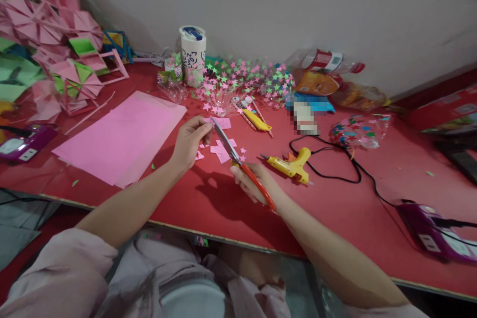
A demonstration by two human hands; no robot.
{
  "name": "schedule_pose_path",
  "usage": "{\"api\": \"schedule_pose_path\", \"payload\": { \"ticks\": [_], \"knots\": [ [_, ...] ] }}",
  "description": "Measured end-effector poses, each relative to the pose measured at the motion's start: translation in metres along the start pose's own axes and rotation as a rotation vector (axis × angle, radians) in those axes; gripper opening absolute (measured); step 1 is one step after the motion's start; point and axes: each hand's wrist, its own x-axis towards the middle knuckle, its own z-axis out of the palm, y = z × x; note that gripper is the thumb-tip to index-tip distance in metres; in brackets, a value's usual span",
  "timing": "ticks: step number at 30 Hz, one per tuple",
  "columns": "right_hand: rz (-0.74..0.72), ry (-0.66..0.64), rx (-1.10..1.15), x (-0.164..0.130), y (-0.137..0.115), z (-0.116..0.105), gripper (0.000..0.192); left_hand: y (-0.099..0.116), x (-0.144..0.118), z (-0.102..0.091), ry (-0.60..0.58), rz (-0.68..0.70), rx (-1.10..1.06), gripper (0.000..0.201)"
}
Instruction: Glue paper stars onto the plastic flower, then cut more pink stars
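Observation:
My right hand (257, 181) is wrapped round the orange-red handles of a pair of scissors (228, 145). Their metal blades point up and to the left, with the tips close to the fingers of my left hand (192, 140). Thumb and forefinger of that hand are pinched together; what they hold is too small to make out, though pink paper shows beside them. Beneath the blades lie several small pink paper pieces (223, 149) with pencil-like marks. A few little pink stars (243, 150) are scattered beside them.
Left of my hands lie large pink sheets (122, 139). A yellow glue gun (290, 165) with a black cord rests to the right. Behind stand a white tumbler (193, 57) and a heap of pink and green stars (246, 77). Folded paper models (55, 35) fill the back left.

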Motion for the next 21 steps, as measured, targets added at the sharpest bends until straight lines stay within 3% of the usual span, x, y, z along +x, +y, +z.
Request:
{"api": "schedule_pose_path", "payload": {
  "ticks": [14,21],
  "knots": [
    [-0.055,0.018,-0.050,0.0016,0.0036,-0.0031,0.052,0.0027,0.0035,-0.0041,-0.016,-0.026,-0.079,0.016],
    [-0.115,0.078,-0.104,0.0023,0.0043,-0.0034,0.054,0.0041,0.0039,-0.0021,-0.068,-0.107,-0.101,0.015]
  ]
}}
